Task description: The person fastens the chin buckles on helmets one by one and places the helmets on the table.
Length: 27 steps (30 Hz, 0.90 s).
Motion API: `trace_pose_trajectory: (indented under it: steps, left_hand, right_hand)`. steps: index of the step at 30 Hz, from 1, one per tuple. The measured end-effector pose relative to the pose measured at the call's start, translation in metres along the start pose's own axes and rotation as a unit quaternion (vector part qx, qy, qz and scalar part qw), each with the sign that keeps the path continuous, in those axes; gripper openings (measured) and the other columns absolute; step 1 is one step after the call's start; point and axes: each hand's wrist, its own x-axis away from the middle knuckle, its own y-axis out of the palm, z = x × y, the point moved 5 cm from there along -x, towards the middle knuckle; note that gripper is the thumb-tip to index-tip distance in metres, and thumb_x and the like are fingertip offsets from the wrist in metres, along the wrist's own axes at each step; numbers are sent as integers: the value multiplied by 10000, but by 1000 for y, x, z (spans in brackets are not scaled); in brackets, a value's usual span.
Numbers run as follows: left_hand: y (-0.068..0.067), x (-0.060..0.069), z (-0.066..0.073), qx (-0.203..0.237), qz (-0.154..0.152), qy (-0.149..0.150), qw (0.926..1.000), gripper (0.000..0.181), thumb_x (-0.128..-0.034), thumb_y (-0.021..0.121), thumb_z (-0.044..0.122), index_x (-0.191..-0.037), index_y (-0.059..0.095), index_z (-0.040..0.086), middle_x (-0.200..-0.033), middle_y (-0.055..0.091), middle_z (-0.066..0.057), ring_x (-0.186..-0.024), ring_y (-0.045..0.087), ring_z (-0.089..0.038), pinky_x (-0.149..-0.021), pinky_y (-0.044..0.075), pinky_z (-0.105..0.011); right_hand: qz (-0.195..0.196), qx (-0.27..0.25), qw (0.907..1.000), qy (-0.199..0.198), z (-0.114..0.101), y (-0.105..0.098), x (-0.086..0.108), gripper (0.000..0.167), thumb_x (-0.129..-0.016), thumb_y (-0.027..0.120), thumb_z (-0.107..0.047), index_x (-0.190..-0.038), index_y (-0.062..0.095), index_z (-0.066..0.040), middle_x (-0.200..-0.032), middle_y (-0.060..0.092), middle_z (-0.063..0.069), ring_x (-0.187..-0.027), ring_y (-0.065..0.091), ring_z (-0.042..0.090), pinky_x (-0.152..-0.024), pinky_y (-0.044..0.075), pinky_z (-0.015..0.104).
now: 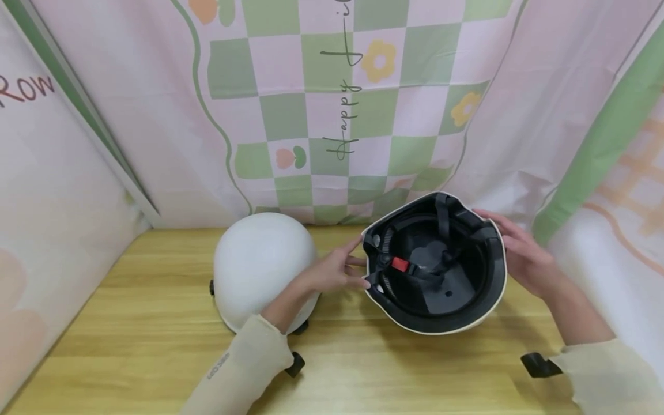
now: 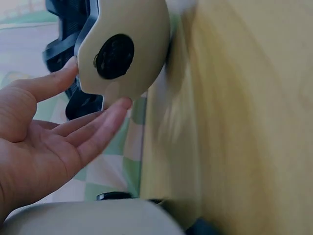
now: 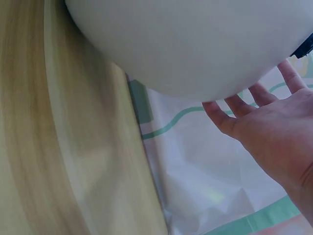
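A white helmet (image 1: 448,288) is turned so its black lining faces up toward the head camera, with a red buckle (image 1: 399,264) and black straps inside. My left hand (image 1: 337,270) touches its left edge, thumb and fingertips spread and nearly straight. In the left wrist view, a round black disc (image 2: 115,56) sits on the shell close to that hand. On the opposite side, my right hand (image 1: 531,259) lays extended fingers against the outer shell. Whether the helmet bears on the table cannot be told. A second white helmet (image 1: 261,265) lies dome up, left of my left hand.
Both helmets are over a wood-grain table (image 1: 135,346). Behind its far edge hangs a checkered green and pink cloth (image 1: 332,115); pale cloth walls flank the left and right sides. Black wrist mounts (image 1: 539,365) stick out from the sleeves.
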Motion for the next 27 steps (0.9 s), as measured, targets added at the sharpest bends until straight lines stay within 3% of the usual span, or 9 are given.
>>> trace_pose_trajectory:
  steps: [6, 13, 20, 27]
  left_hand:
    - [12, -6, -6, 741, 165, -247, 9968, 1053, -919, 691, -127, -1677, 6, 126, -1462, 518, -333, -941, 730, -419, -787, 618, -491]
    - [15, -11, -14, 584, 316, -392, 9970, 1070, -909, 711, -121, -1677, 7, 126, -1392, 596, -297, -911, 717, -473, -708, 617, -415]
    - [16, -13, -19, 395, 335, -451, 9976, 1064, -904, 715, -125, -1670, 8, 90, -1288, 660, -281, -881, 731, -432, -627, 557, -316]
    - [10, -13, -18, -9, 326, -555, 9979, 1066, -901, 742, -85, -1669, 22, 80, -1257, 669, -253, -835, 747, -318, -648, 580, -320]
  right_hand:
    - [198, 145, 9996, -112, -6, 3, -4, 581, -1045, 169, 61, -1616, 267, 21, -1557, 503, 100, -1357, 542, 198, -1108, 438, 284]
    - [915, 1098, 9897, 40, -10, 8, -10, 541, -1060, 261, 72, -1578, 393, -13, -1493, 569, 17, -1301, 577, 117, -1055, 470, 231]
    - [1114, 1028, 9882, -237, -10, 10, -15, 522, -1029, 323, 133, -1527, 452, 43, -1481, 589, 87, -1317, 580, 157, -1028, 488, 229]
    - [1628, 1577, 9733, -352, -12, 18, -23, 446, -1018, 459, 125, -1444, 563, 45, -1431, 636, 56, -1321, 565, 124, -1030, 449, 190]
